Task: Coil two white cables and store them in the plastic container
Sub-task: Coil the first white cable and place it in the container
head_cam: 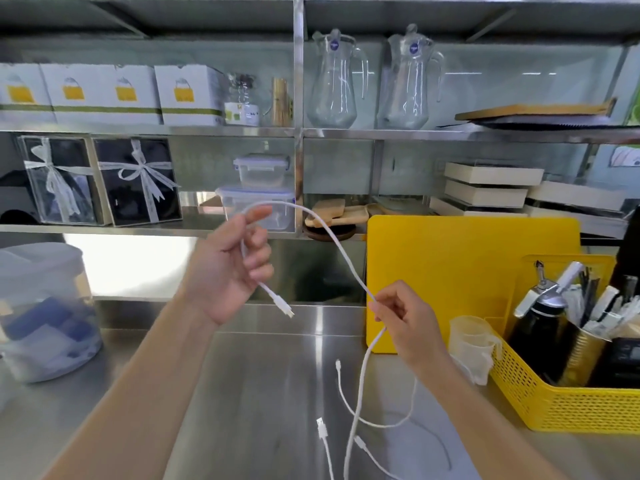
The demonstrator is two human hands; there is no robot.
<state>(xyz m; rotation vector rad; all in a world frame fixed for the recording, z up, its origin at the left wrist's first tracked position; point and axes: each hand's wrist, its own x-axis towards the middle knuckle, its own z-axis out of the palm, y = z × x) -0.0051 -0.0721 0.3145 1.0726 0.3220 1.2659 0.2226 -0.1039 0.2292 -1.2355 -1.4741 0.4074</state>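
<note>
Overhead, the left hand [230,268] grips one white cable [337,244] near its plug, while the right hand [407,323] pinches it lower; the second cable [381,424] lies on the steel counter [242,393].

Counter [263,393]: tub [41,313] far left; basket [571,407] right, cutting board [460,268] behind it; loose cable [377,420] lying between. Shelf behind: two stacked containers [258,195], centre; pitchers [374,77] above.

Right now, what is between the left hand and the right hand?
In the head view, a white cable runs in an arc from the left hand to the right hand. Both hands hold it.
</note>
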